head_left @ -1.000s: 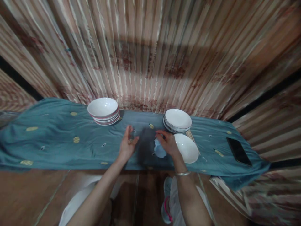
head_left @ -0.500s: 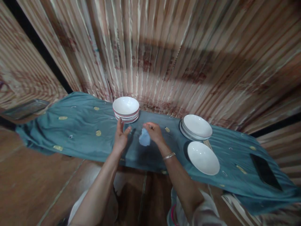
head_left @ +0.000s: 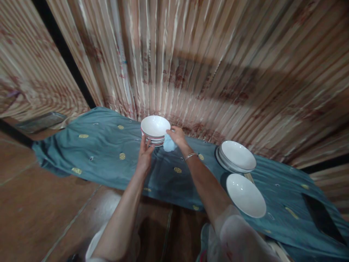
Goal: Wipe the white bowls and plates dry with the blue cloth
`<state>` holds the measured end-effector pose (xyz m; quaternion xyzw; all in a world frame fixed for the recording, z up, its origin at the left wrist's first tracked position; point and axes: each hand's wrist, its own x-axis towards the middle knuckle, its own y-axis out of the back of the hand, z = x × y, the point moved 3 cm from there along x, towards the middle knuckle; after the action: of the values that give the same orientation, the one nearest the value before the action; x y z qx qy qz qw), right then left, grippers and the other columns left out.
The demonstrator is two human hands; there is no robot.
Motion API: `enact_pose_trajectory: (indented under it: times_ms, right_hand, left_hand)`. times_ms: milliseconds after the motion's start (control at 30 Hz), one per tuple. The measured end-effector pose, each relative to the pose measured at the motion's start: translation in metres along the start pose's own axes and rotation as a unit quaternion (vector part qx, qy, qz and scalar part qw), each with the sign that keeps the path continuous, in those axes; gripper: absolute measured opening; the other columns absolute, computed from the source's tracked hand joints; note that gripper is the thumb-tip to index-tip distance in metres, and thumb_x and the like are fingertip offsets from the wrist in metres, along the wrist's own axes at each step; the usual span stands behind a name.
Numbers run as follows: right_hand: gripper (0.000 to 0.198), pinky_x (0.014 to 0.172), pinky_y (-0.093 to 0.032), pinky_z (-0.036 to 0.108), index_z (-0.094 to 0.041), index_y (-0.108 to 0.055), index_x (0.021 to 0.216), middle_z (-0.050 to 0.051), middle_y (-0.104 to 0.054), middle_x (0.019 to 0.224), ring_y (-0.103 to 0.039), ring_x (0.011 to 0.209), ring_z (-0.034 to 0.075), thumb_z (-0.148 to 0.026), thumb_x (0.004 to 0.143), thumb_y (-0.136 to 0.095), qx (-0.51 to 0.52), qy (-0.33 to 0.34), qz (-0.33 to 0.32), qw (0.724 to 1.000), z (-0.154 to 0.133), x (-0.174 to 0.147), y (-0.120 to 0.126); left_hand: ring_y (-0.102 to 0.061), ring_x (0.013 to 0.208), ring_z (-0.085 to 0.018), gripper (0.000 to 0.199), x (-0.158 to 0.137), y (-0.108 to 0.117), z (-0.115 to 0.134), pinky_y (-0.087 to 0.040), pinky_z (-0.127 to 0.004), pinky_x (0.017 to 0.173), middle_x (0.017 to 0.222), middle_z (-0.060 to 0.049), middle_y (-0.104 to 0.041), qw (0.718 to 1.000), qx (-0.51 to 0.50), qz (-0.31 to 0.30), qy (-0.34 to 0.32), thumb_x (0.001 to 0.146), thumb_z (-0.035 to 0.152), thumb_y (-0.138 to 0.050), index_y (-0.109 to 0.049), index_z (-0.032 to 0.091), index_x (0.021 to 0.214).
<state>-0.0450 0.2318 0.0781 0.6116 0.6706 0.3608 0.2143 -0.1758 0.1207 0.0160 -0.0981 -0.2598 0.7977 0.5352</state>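
Note:
A stack of white bowls [head_left: 155,126] with red-lined rims stands near the back of the table. My left hand [head_left: 144,156] is at the front left side of this stack, fingers apart, the fingertips against or very close to the bowls. Pinched in my right hand [head_left: 177,137] is a light blue cloth [head_left: 169,143], which hangs beside the right side of the stack. The right fingertips reach the top bowl's rim; whether they also grip it I cannot tell.
On the right are a stack of white plates [head_left: 238,155] and a single white dish [head_left: 246,195] in front of it. A dark phone-like slab [head_left: 323,217] lies farther right. A green patterned cloth [head_left: 106,149] covers the table, and a pleated curtain [head_left: 191,65] hangs behind.
Both hands have moved forward to the bowl stack. My right hand has carried the blue cloth up to the stack's right side. The view has shifted slightly.

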Motion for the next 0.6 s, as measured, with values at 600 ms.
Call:
enact_pose_trajectory:
  times_ms: [600]
  right_hand:
    - [0.038,0.086,-0.05,0.027,-0.02,-0.069,0.121,0.006,-0.075,0.11,-0.069,0.101,0.023,-0.026,0.086,-0.054,-0.079,0.038,0.015,0.996,-0.016,-0.013,0.015]
  left_hand:
    - [-0.037,0.144,-0.027,0.048,-0.003,-0.007,0.011,-0.035,-0.049,0.113,0.144,-0.001,-0.057,0.995,-0.059,0.025,0.078,0.066,0.032,-0.079,-0.067,0.031,0.112]
